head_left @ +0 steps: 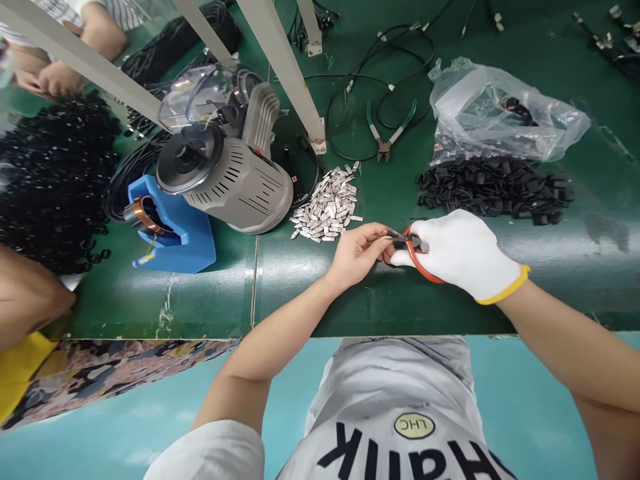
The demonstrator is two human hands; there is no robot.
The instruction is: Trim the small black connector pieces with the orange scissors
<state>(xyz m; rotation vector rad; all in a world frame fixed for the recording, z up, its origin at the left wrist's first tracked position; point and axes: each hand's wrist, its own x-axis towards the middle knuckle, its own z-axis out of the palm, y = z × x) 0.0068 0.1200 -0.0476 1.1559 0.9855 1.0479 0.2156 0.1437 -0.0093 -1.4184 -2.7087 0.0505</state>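
Observation:
My right hand (463,252), in a white glove with a yellow cuff, is closed round red-handled pliers (419,261) over the green table (400,300). The plier jaws point left and meet the fingertips of my bare left hand (357,253). That hand pinches a small part at the jaws, too small to name. A heap of small silver metal pieces (329,205) lies just beyond my left hand. A pile of small black parts (495,189) lies beyond my right hand.
A grey tape dispenser machine (235,173) and a blue tape holder (173,230) stand at left. Green-handled pliers (387,137), black cables and a clear plastic bag (500,110) lie further back. Black rings (50,180) cover the far left. Other people's arms show at the left edge.

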